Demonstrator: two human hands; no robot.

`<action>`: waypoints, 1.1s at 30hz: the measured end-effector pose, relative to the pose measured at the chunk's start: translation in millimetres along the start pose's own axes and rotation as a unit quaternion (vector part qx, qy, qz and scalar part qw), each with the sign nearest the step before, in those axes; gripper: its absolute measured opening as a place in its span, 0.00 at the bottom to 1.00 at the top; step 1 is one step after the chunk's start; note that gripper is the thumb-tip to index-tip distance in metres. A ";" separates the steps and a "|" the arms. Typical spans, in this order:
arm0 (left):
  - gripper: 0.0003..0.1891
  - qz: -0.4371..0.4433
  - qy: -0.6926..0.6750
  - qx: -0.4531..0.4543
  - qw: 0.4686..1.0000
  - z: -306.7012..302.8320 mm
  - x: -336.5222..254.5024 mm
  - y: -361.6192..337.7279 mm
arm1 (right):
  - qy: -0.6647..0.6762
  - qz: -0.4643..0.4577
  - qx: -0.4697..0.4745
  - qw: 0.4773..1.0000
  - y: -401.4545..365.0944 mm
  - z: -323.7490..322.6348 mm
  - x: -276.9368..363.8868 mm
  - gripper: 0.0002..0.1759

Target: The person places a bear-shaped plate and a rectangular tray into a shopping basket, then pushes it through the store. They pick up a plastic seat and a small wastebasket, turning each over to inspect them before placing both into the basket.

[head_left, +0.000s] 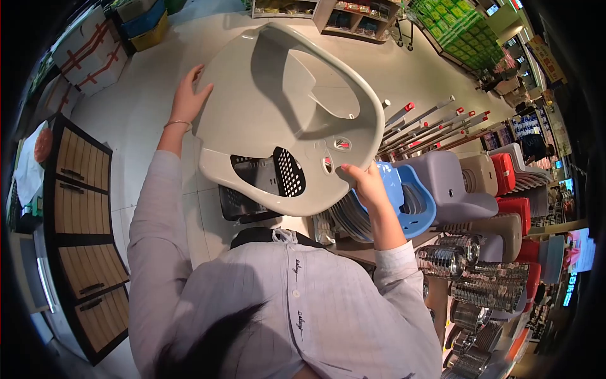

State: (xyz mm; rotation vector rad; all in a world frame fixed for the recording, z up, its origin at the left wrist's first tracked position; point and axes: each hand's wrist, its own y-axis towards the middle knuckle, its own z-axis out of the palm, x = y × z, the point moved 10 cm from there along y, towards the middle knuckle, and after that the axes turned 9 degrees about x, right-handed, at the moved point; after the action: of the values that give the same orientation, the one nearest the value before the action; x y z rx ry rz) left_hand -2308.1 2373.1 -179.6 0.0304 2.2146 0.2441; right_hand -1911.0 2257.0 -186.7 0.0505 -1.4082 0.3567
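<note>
A large light-grey plastic chair [252,104] is in front of me, tilted so that its inner surface and cut-out openings show. My right hand [369,186] grips its rim at the lower right, thumb on top, beside two small oval holes. At the chair's upper left side is my left hand [189,98], its fingers spread and its thumb at the edge. Whether that palm presses on the chair is hard to tell. Behind one opening a black perforated item [287,174] shows, partly hidden by the chair.
Stacked blue chairs [413,199] and purple chairs [451,183] stand at my right, with metal pots [442,259] below them. Long poles [429,123] stick out behind. A wooden-front cabinet [82,240] stands left. Taped white boxes [91,50] are at the far left on the tiled floor.
</note>
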 end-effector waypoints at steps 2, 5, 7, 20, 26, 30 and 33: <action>0.26 0.030 0.017 0.024 0.999 14.4 -23.1 -13.6 | 0.022 0.038 -0.013 0.999 9.2 11.7 -19.0 0.17; 0.21 0.090 -0.002 0.125 0.988 50.2 -49.3 -54.9 | 0.074 0.118 -0.066 0.988 20.3 20.0 -54.4 0.16; 0.18 0.051 -0.069 0.196 0.977 72.1 -44.9 -90.0 | 0.086 0.165 -0.100 0.977 22.6 27.7 -72.9 0.16; 0.14 0.131 0.068 0.271 0.951 147.6 -29.6 -173.4 | 0.214 0.271 -0.189 0.919 19.8 47.1 -201.0 0.18; 0.11 0.186 0.032 0.286 0.939 150.9 -38.9 -166.7 | 0.324 0.310 -0.222 0.866 -16.1 53.2 -211.2 0.15; 0.10 0.198 0.035 0.290 0.936 154.1 -39.8 -172.6 | 0.280 0.320 -0.202 0.882 -27.4 53.4 -179.9 0.12; 0.11 0.179 0.046 0.287 0.940 157.8 -17.6 -177.5 | 0.237 0.383 -0.084 0.889 -28.0 50.4 -179.6 0.19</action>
State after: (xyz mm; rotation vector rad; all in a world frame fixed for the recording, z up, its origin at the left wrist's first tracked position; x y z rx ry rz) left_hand -2161.3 2223.1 -292.2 0.7584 2.2887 -0.2185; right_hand -1972.7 2179.8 -347.4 -0.7126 -0.9099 0.8337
